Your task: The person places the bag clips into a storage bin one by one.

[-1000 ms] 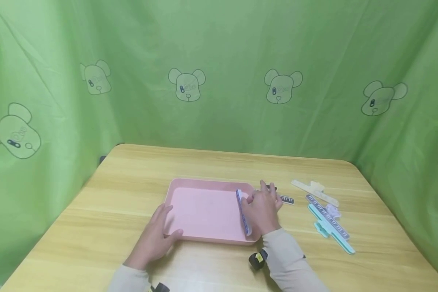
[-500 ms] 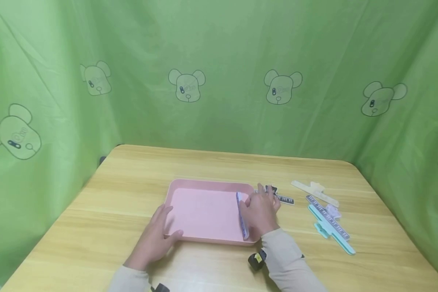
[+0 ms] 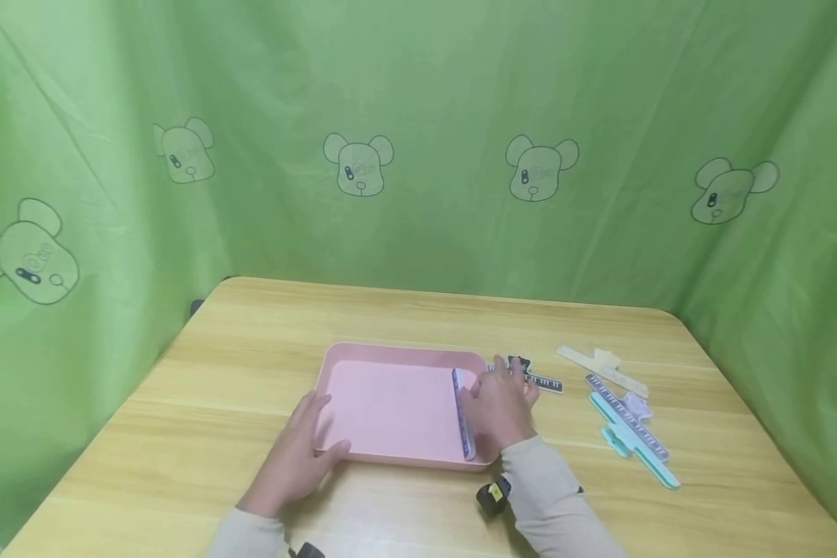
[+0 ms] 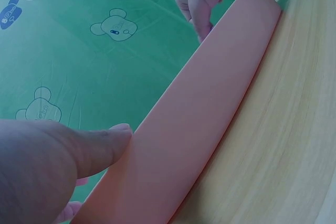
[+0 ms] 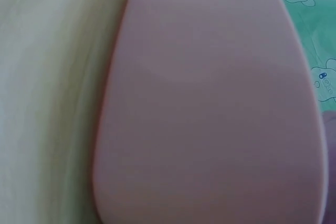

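The pink tray (image 3: 390, 407) lies on the table, and my left hand (image 3: 294, 457) holds its near left corner. The left fingers reach over the left rim. In the left wrist view the left thumb (image 4: 105, 148) presses the front wall. My right hand (image 3: 498, 407) pinches a long clip (image 3: 463, 418) with a blue-and-white edge inside the tray, along its right end. Those fingers hide the clip's handle. Just beyond the right hand lies a black piano-key clip (image 3: 545, 383), partly covered. The right wrist view is filled mostly by the tray's outer wall (image 5: 205, 98).
On the right of the wooden table (image 3: 251, 325) lie a cream clip (image 3: 603, 368), a lilac piano-key clip (image 3: 628, 415) and a mint clip (image 3: 638, 446), the last two side by side. A green curtain (image 3: 446, 232) surrounds the table.
The blue-and-white clip has turned slightly and come a little lower and nearer in the tray, with the right hand still on it. More of the black clip shows. The left hand stays put.
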